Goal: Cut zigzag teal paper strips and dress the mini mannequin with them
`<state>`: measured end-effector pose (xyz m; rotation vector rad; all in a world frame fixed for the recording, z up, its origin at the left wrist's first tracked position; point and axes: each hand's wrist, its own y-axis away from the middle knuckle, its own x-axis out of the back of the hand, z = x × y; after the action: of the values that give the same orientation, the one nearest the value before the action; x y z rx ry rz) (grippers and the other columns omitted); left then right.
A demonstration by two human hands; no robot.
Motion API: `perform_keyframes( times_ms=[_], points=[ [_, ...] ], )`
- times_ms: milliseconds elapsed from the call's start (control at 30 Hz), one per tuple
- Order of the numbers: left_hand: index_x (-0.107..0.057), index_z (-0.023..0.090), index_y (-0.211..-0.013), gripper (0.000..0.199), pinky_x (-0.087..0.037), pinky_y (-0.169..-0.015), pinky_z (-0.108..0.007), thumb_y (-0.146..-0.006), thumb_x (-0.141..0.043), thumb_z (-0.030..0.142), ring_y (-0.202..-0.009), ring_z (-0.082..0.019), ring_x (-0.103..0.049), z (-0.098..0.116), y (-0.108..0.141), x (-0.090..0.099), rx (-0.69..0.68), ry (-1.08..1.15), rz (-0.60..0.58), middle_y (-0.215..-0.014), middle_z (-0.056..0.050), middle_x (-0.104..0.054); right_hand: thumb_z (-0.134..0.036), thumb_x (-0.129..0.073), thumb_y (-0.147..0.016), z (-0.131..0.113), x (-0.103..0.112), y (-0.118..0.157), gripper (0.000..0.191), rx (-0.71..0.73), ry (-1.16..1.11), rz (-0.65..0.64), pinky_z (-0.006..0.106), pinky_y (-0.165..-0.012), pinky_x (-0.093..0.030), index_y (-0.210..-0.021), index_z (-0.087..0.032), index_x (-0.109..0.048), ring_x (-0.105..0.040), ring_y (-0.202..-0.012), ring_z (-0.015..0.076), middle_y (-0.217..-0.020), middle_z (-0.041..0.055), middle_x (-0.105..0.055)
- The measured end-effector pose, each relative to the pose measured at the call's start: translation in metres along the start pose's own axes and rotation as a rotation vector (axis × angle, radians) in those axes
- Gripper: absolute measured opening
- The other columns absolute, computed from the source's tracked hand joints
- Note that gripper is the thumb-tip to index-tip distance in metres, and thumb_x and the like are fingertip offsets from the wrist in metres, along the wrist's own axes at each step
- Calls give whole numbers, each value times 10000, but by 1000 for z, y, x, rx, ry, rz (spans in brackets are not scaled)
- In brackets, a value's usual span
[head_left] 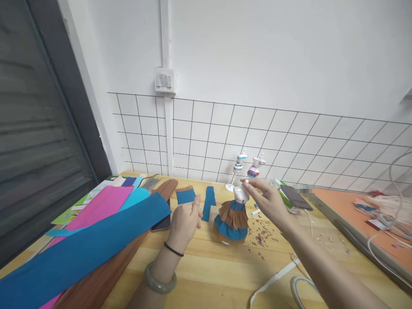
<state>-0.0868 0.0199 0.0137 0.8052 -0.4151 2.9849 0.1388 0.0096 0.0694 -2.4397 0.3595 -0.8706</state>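
Note:
A small white dress form (241,195) stands on the table in a tiered skirt (232,221) of brown and blue crepe-like material. My right hand (265,195) pinches the knob at its neck between thumb and fingertips. Left of the skirt, my left hand (185,221) hovers over the table with curled fingers and the thumb on top; whatever it may hold is hidden. Between hand and skirt lies a cut blue strip (210,201). A blue piece with a brown zigzag edge (186,195) is just behind my left hand.
Two more small dress forms, one banded in blue (238,166) and one banded in red (254,167), stand behind. Long blue sheets (83,244) and a pink sheet (99,206) cover the left side. Scraps (262,234), a white ribbon (273,281) and a dark power bank-like block (295,197) lie rightward.

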Motion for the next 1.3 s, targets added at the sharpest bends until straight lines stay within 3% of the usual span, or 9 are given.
perform_keyframes(
  times_ms=[233, 467, 667, 767, 867, 1000, 1133, 1300],
  points=[
    [-569, 197, -515, 571, -371, -580, -285, -873, -231, 485, -550, -198, -587, -4, -2, -4, -52, -95, -45, -399, -26, -565, -398, -525, -811, -1, 0, 0, 265, -31, -39, -20, 393, -829, -424, -854, -183, -673, -577, -959, 261, -1005, 99, -669],
    [-606, 193, -556, 530, -367, -636, -294, -879, -255, 423, -590, -211, -591, -8, -3, -10, -89, -141, -130, -451, -36, -591, -439, -567, -770, 2, 3, 6, 339, -151, -151, -20, 444, -867, -417, -1001, -206, -654, -576, -986, 278, -1073, 91, -655],
    [-628, 175, -993, 275, -339, -580, -264, -793, -458, 255, -584, -184, -563, -11, -2, -18, -93, -163, -158, -542, -5, -601, -445, -570, -766, 26, 7, 33, 383, -343, -321, 144, 415, -936, -380, -1083, -233, -604, -499, -1119, 263, -1198, 79, -586],
    [-556, 173, -1135, 400, -354, -602, -260, -738, -509, 199, -631, -172, -560, -14, 1, -27, -87, -151, -159, -631, -8, -624, -448, -585, -752, 45, 0, 58, 350, -545, -450, 205, 342, -736, -503, -1014, -217, -607, -609, -939, 241, -1052, 83, -653],
    [-364, 146, -1306, 595, -378, -579, -251, -746, -527, 267, -580, -153, -544, -15, 5, -42, -1, 38, -186, -591, 15, -609, -375, -688, -686, 54, -11, 81, 340, -738, -633, 154, 241, -502, -509, -970, -212, -598, -655, -637, 165, -812, 35, -688],
    [-124, 70, -1374, 837, -345, -460, -222, -735, -568, 379, -410, -103, -479, -10, 11, -60, 272, 543, -330, -613, -26, -657, -288, -734, -663, 51, -24, 95, 400, -905, -885, 59, 180, -422, -494, -1023, -218, -575, -637, -501, 110, -714, 12, -697],
    [-84, 125, -1372, 900, -306, -416, -189, -692, -635, 337, -363, -58, -445, -1, 16, -67, 463, 771, -372, -740, -75, -691, -222, -744, -655, 51, -33, 95, 397, -985, -1062, 57, 145, -407, -502, -1008, -245, -564, -637, -468, 84, -688, -24, -704],
    [-77, 167, -1373, 954, -362, -469, -191, -646, -690, 253, -398, -44, -451, 0, 20, -70, 521, 926, -331, -753, -50, -677, -114, -771, -607, 53, -42, 96, 403, -967, -1219, 57, 127, -435, -517, -947, -226, -585, -630, -466, 68, -593, -69, -664]
  ],
)
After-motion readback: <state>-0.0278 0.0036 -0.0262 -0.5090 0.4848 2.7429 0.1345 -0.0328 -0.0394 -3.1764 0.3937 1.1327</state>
